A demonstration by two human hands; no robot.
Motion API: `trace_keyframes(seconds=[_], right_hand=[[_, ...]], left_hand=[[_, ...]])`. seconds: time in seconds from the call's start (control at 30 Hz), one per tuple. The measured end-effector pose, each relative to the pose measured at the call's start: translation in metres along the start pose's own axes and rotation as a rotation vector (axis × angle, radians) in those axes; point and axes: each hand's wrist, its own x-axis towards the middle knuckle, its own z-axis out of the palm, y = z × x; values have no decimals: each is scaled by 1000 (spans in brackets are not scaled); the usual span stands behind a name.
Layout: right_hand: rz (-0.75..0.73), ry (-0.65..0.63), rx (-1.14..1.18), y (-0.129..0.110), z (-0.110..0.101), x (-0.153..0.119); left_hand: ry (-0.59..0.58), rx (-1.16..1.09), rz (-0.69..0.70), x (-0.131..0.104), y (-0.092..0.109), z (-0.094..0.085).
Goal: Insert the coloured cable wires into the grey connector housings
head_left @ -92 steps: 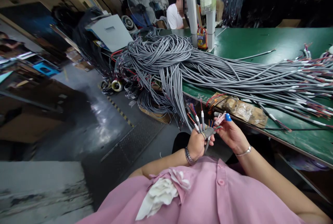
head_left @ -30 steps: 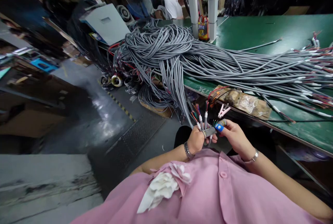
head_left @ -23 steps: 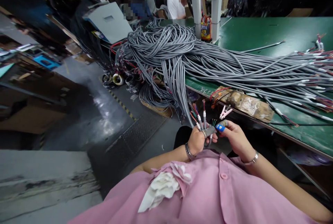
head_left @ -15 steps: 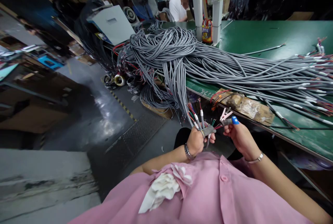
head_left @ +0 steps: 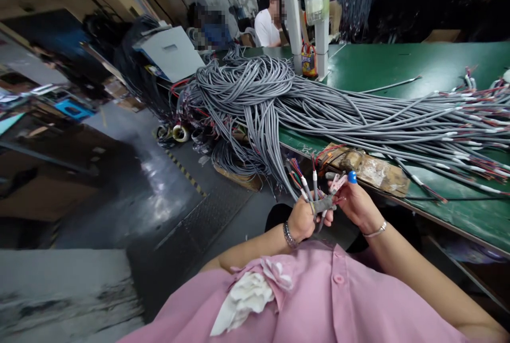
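My left hand [head_left: 303, 219] is closed around several grey cable ends [head_left: 315, 186], with coloured wires and white sleeves sticking up above the fingers. A grey wrapped band [head_left: 323, 204] lies across its fingertips. Close on its right, my right hand [head_left: 356, 202] pinches a small pale pink clip-like tool [head_left: 338, 182] by the cable ends; a blue cover sits on one fingertip. The tool's tip is at the thin red wires, and what exactly it touches is too small to tell.
A large bundle of grey cables [head_left: 247, 80] lies along the green table [head_left: 438, 61] and hangs over its edge. A taped wooden block [head_left: 370, 172] sits at the near edge. Beyond, a person in white [head_left: 266, 28] sits near a white post [head_left: 292, 8].
My right hand has moved left and the pink tool now reaches the wires by my left hand, which keeps its hold. The whole view has shifted slightly.
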Motion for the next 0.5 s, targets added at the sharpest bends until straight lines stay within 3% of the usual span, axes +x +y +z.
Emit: trace_keyframes(seconds=[0.27,0.5], right_hand=[[-77,100,67,4,8,3],[0,142,135,8,2,5]], left_hand=[[-15,41,-6,1,-6,-2],[-17,82,-16,-2,-8,-4]])
